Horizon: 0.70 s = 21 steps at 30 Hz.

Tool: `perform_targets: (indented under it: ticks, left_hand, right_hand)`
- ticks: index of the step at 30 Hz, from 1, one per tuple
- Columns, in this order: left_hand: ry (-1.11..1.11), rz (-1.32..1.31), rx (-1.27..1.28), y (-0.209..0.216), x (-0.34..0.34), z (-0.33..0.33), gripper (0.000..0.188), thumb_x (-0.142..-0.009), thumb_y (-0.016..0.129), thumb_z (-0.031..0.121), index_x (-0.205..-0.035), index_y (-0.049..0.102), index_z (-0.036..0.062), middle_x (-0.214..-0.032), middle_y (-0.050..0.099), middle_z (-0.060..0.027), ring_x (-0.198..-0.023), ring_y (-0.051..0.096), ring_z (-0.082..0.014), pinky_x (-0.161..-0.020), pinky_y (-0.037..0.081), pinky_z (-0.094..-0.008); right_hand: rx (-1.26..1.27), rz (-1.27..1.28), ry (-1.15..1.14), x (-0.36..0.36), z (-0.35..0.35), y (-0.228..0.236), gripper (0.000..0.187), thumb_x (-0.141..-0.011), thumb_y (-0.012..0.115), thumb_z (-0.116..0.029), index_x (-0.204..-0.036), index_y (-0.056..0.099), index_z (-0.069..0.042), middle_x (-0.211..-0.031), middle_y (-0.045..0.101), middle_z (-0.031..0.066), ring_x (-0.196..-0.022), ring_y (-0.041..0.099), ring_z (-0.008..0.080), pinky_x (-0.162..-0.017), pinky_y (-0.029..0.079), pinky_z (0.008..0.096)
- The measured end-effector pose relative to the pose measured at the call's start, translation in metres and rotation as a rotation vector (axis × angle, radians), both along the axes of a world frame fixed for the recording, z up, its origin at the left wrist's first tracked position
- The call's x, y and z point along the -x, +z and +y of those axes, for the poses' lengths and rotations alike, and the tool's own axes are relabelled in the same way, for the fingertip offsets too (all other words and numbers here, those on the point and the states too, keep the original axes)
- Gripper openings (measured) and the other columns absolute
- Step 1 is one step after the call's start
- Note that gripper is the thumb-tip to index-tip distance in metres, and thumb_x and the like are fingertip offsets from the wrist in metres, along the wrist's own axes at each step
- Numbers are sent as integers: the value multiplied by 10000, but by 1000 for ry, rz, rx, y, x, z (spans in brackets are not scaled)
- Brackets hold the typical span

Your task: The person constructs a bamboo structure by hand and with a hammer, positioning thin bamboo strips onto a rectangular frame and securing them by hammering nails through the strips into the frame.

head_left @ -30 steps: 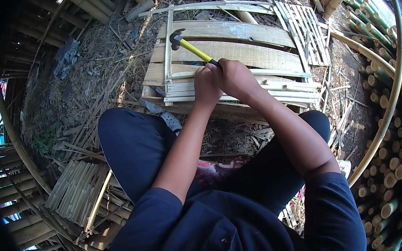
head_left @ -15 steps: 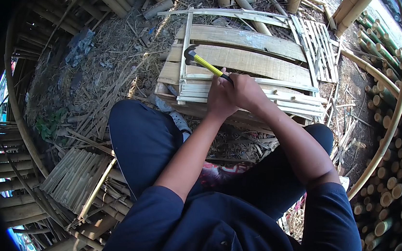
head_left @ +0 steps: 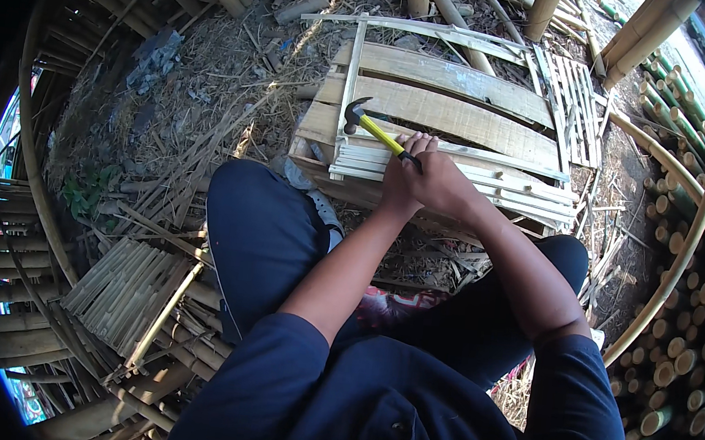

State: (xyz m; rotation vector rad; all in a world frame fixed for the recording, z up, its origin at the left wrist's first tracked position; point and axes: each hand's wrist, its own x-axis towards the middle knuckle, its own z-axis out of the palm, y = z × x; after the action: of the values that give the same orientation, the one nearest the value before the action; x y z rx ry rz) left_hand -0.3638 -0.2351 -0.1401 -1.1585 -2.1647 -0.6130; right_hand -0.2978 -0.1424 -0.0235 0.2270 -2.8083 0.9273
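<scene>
A claw hammer (head_left: pixel 375 131) with a yellow shaft and black grip is held in my right hand (head_left: pixel 443 183), its dark head over the left end of a slatted frame. My left hand (head_left: pixel 401 186) lies close against the right, partly beneath it. Its bent fingertips show beyond the hammer's grip, over the pale bamboo slats (head_left: pixel 534 189); what they hold is hidden. These narrow slats lie side by side along the near edge of the frame, across a low wooden crate (head_left: pixel 465 108) with wide top boards. An upright slat (head_left: pixel 352 76) crosses the boards at the left.
More thin slats (head_left: pixel 574 106) fan out at the crate's right end. Stacked bamboo poles (head_left: pixel 689 337) fill the right side. A bundle of split bamboo (head_left: pixel 126 293) lies at lower left. Straw and scraps cover the ground (head_left: pixel 202 104), and bamboo posts (head_left: pixel 545 9) stand behind.
The whole view has shifted, so the crate appears further right. The hammer head sits slightly nearer me against the slats. More of my left fingertips shows beyond the grip.
</scene>
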Motion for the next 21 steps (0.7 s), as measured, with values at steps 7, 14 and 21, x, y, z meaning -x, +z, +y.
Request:
perform_targets:
  ticks: [7,14,21]
  left_hand:
    - [75,-232,175,25,-10,4,565,-860,642,359,-1278,588,-18,-1229,613,-204,-1198,590,-336,-1118,381,-548]
    - [-17,-426,375,60,-14,-1,997,-775,651,774,-1451,518,54,-1307,527,-143,-1259,472,-311,-1182,246,-522]
    - [-5,-460,489,71,-5,-2,1206,-565,752,839,-1440,510,46,-1310,526,-140,-1298,474,-298,-1186,271,-486]
  right_hand:
    - [158,-175,-285,14,16,3,451,-992,575,-334,-867,643,94,-780,642,320,-764,652,480,-717,500,509]
    - [107,-185,-522,24,64,14,512,-1019,563,-386,-832,648,83,-713,627,310,-725,641,493,-669,491,510]
    - [120,-287,-596,18,74,35,521,-1030,522,-379,-904,679,102,-818,674,322,-854,676,485,-775,518,523]
